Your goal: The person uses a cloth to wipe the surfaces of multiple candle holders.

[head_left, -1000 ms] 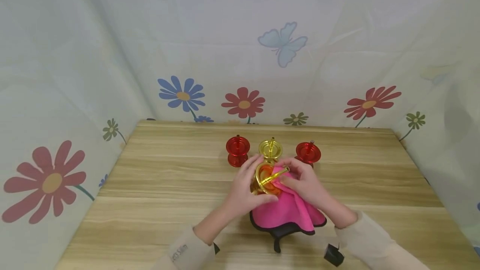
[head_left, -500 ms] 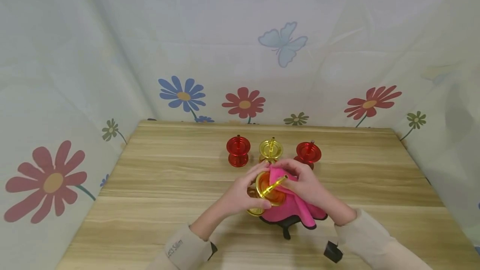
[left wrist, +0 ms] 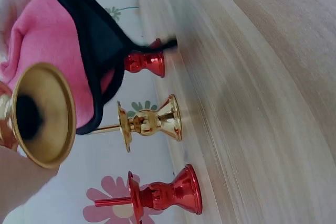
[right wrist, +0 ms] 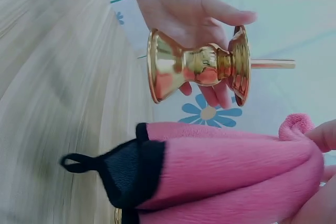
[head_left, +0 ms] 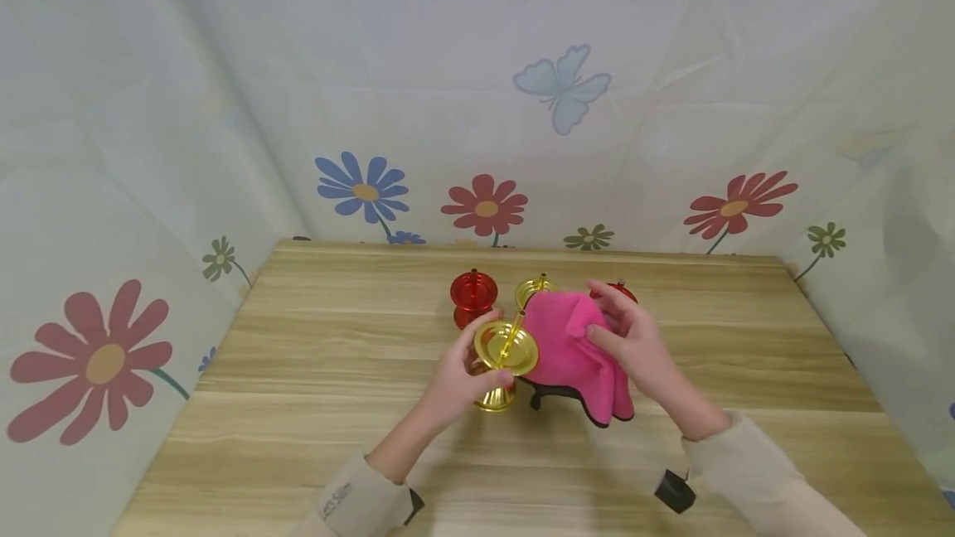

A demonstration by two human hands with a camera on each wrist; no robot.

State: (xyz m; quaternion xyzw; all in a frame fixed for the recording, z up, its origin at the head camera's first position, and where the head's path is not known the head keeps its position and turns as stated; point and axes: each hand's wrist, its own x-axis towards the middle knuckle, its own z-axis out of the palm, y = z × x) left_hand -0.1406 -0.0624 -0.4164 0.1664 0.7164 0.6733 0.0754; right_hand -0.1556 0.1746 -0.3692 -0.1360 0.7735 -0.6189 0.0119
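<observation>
My left hand (head_left: 451,386) holds a gold candlestick (head_left: 491,348) upright, thumb at the dish rim and fingers behind it. A thin tube rises from the dish, and the flared base (left wrist: 62,116) hangs clear of the table in the left wrist view. Just to the right, my right hand (head_left: 643,355) pinches a pink cloth (head_left: 559,334) between thumb and fingers. That cloth (right wrist: 226,177) has a black edge, a dark underside and a hanging loop; it is apart from the candlestick (right wrist: 202,66) in the right wrist view.
Behind the hands stand a red candlestick (head_left: 473,292), a second gold candlestick (head_left: 528,292) and another red candlestick (head_left: 625,292). Cloth and right hand partly cover the latter two. The wooden table (head_left: 336,338) ends at a flower-printed curtain (head_left: 418,89).
The gold candlestick, tilted towards the cloth before, now stands upright and a little further left. The right hand has drawn the cloth out of its dish and up to the right.
</observation>
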